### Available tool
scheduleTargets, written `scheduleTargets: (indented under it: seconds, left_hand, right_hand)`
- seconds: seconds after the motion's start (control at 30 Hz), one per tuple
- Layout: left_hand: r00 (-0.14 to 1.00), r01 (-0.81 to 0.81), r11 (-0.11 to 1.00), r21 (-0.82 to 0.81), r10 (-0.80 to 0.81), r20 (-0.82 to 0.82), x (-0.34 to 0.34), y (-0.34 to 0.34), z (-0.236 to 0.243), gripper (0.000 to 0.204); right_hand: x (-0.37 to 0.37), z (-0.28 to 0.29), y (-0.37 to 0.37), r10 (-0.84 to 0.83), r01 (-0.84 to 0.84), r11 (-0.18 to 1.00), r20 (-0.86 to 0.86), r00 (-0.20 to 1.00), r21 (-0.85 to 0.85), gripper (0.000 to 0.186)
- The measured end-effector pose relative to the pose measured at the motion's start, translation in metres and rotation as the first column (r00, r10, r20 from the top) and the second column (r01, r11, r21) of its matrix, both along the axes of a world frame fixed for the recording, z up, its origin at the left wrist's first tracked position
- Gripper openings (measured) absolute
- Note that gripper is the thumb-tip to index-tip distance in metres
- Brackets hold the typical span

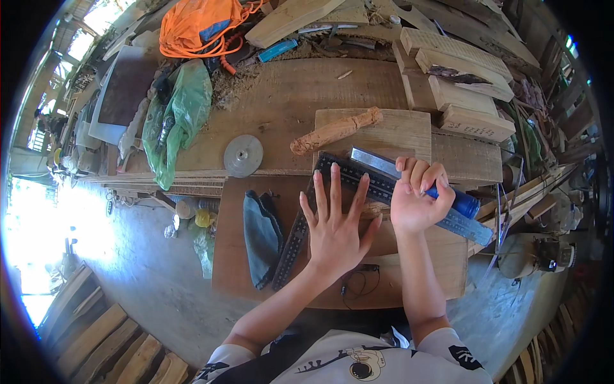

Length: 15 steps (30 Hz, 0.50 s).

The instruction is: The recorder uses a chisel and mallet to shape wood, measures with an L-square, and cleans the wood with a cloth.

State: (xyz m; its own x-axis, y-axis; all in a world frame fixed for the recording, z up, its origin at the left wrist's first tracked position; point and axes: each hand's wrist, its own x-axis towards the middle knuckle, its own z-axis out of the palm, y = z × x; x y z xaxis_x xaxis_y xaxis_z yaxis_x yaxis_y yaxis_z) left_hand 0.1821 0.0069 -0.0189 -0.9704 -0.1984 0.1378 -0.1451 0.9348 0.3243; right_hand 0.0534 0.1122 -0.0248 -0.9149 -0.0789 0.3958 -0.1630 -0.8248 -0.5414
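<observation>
My right hand (pixel 419 197) is curled around a chisel with a blue handle (pixel 465 203). The chisel's flat metal blade (pixel 374 161) points up and to the left. My left hand (pixel 336 233) lies palm down with its fingers spread and nothing in it. Its fingertips reach over a black L-shaped carpenter's square (pixel 295 246), whose long arm runs toward me. The square's other arm passes to the right under the chisel, toward a blue-grey metal ruler end (pixel 470 228). A rough carved wooden stick (pixel 336 131) rests just beyond, on a flat board (pixel 409 128).
A grey disc (pixel 244 155) lies left of the stick. A folded blue-grey cloth (pixel 261 240) and a thin black cable (pixel 361 281) lie nearer me. Green plastic bag (pixel 182 115), orange bag (pixel 195 25) and stacked wood blocks (pixel 476 121) line the bench's far side.
</observation>
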Motion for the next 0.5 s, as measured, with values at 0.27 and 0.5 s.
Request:
scheduleTargets:
  seconds: [0.27,0.5]
  left_hand:
    - [1.000,-0.015,1.000,-0.012,0.015,-0.026,0.000,0.002,-0.001,0.084]
    - [0.999,-0.032,0.999,0.030,0.033,-0.042,-0.001,0.005,-0.003,0.082]
  right_hand:
    - [-0.003,-0.009,0.003,0.032,-0.032,0.999,0.005,0.999,-0.029,0.029]
    - [-0.004,-0.016,0.002,0.018,-0.013,0.996,0.055,0.998,-0.087,0.028]
